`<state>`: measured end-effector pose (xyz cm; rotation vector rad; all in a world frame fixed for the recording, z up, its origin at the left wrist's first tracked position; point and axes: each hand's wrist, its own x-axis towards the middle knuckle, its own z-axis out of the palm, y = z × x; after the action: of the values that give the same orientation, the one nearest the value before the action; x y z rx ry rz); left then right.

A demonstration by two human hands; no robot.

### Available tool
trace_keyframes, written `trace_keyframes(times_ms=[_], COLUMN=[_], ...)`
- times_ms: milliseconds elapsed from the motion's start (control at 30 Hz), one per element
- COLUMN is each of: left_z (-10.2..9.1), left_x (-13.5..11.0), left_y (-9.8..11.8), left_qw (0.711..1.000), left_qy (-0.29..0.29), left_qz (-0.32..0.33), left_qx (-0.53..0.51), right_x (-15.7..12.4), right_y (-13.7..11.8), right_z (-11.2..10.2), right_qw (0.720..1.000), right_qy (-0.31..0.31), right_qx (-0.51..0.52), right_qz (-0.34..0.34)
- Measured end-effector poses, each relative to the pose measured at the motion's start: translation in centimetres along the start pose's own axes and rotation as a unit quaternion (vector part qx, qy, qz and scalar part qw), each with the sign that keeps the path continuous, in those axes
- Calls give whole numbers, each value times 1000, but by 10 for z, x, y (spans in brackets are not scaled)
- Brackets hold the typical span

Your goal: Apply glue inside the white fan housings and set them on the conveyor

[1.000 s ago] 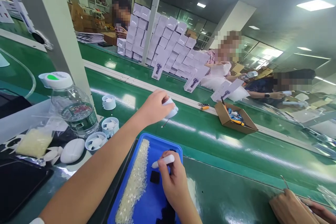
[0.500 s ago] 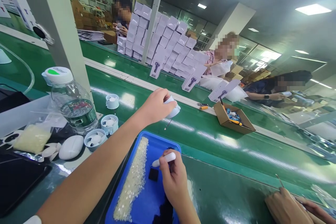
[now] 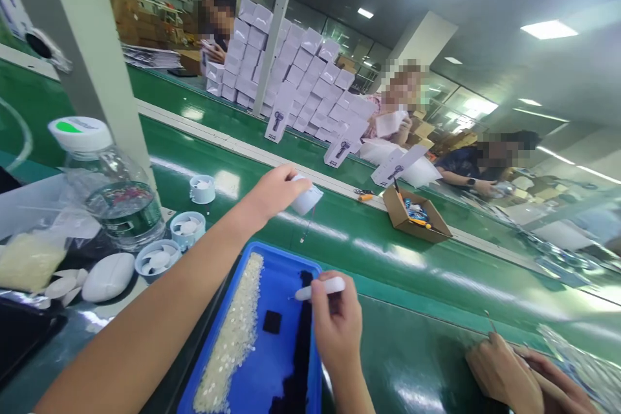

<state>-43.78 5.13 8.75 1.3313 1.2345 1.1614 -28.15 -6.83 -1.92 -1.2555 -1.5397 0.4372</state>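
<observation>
My left hand (image 3: 272, 195) is closed round a small pale-blue round fan housing (image 3: 308, 198), held above the green belt. A thin wire with a small end piece (image 3: 301, 239) dangles below it. My right hand (image 3: 338, 326) grips a white pen-like tool (image 3: 321, 288) with a fine tip pointing left. That tip is over a blue tray (image 3: 286, 272), apart from a loose black square (image 3: 272, 321). Along the tray's left side lies a heap of small whitish discs (image 3: 233, 336); dark pieces (image 3: 301, 349) line its right side.
Several pale-blue fan housings (image 3: 187, 228) stand left, near a clear bottle (image 3: 123, 200) and a white mouse-shaped object (image 3: 108, 277). Across the belt are stacked white boxes (image 3: 305, 77) and an open carton (image 3: 416, 215). A co-worker's hands (image 3: 507, 369) work at right.
The view has shifted, so most things sit further left. My right hand has moved right, taking the tool's tip away from the black square. The housing in my left hand is turned differently.
</observation>
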Motion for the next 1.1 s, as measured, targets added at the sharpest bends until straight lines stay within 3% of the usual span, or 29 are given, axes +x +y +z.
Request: trace_keyframes(times_ms=[100,200,467,600,767,933,1033,1100], left_z=[0,-2,6,7,6,7,9,10], left_x=[4,8,3,-2,-1,3,3,2], left_y=[1,1,5,11,9,4,1,0], left_qw=[998,999,999,999,999,999,999,1000], left_qy=[-7,-4,-17,-21,-19,-24,-25,-25], left_qz=[-31,-29,-30,-35,-35,-28,-26,-16], left_qx=[-45,-42,-19,1,13,-6,-6,-9], right_x=[-1,-5,0,-1,0,2,1,-3], right_y=[20,46,115,144,159,139,117,102], right_z=[-47,-106,-267,-319,-334,-322,-282,-233], right_qw=[986,970,962,957,952,947,946,948], right_qy=[157,215,184,138,127,157,190,198], right_qx=[-27,-56,-42,-14,8,17,32,54], right_qz=[55,102,196,254,278,279,260,244])
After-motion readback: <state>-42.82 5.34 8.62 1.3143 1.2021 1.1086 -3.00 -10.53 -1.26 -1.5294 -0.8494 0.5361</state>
